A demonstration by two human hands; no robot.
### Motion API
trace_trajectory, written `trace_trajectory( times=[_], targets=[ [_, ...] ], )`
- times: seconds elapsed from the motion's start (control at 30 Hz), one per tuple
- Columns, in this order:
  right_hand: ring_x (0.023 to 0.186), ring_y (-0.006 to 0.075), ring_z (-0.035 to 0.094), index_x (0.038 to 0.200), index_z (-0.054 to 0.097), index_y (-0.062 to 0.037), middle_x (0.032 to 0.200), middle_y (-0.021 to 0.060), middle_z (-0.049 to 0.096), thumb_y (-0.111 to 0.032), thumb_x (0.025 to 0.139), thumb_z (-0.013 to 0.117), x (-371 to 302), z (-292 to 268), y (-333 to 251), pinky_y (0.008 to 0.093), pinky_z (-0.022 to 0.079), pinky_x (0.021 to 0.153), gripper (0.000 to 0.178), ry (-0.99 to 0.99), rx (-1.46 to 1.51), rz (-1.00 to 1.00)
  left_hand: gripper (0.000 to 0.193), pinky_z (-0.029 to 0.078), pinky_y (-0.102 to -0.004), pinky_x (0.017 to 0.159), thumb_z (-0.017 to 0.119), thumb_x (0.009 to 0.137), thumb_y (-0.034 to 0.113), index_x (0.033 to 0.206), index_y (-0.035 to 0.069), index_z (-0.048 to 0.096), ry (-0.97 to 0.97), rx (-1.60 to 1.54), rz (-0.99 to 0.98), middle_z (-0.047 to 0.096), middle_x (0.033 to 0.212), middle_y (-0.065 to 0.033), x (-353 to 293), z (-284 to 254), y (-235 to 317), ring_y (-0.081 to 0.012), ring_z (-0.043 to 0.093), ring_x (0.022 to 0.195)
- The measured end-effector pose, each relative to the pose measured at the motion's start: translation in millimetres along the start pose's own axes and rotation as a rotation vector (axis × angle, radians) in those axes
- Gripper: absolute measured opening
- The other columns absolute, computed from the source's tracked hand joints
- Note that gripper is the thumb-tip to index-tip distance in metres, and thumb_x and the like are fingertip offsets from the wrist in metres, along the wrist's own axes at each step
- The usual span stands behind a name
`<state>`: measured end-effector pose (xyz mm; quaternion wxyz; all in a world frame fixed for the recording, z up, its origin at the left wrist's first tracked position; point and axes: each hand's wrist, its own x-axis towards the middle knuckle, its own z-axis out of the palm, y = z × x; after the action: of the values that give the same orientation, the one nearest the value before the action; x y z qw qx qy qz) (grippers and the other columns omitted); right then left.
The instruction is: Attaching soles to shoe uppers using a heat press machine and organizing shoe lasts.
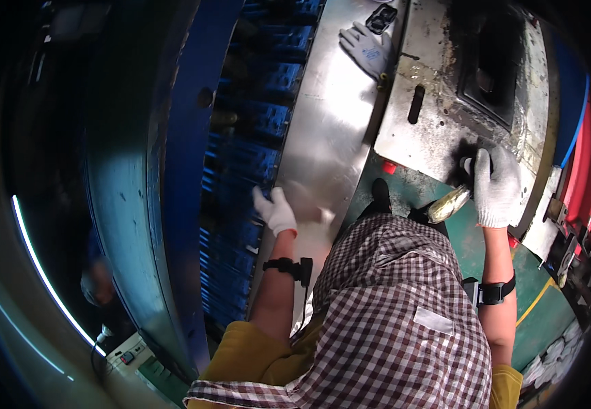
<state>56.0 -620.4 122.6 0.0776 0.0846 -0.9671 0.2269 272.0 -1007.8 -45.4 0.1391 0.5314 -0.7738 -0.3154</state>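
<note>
Pale handle (449, 205) we grip in right hand (498, 183), right of steel ledge (324, 119); left hand (277, 210) loose, empty at its edge; blue-printed glove (366, 52) atop.

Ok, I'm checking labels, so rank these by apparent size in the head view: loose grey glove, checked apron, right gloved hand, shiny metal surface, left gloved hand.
1. Checked apron
2. Shiny metal surface
3. Right gloved hand
4. Left gloved hand and loose grey glove: too alike to rank

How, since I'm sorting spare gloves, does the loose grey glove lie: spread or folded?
Spread: the grey glove shows separate fingers on the metal ledge.
</note>
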Motion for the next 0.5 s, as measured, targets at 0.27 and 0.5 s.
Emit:
trace_trajectory(
  times=[0.27, 0.5],
  targets=[
    [0.087, 0.0375, 0.064, 0.096, 0.069, -0.001, 0.09, 0.0205, 0.066, -0.018, 0.098, 0.064, -3.2, 3.7, 0.9, 0.0451, 0.05, 0.081, 0.018, -0.049, -0.037, 0.029, 0.077, 0.042, -0.0522, 0.115, 0.063, 0.094, 0.06, 0.148, 0.007, 0.051, 0.519, -0.222, -0.922, 0.053, 0.152, -0.0187, 124.5, -85.5, -89.8, -0.0381, 0.055, 0.135],
    [0.08, 0.0296, 0.06, 0.093, 0.066, 0.0003, 0.085, 0.0157, 0.062, -0.016, 0.101, 0.061, -6.9, 16.9, 16.5, 0.0387, 0.048, 0.079, 0.018, -0.034, 0.023, 0.018, 0.057, 0.028, -0.0605, 0.113, 0.065, 0.088, 0.065, 0.131, 0.028, 0.067, -0.061, -0.635, -0.958, 0.068, 0.134, 0.0024, 217.4, -96.2, -200.6, -0.0262, 0.057, 0.126]
  ],
)
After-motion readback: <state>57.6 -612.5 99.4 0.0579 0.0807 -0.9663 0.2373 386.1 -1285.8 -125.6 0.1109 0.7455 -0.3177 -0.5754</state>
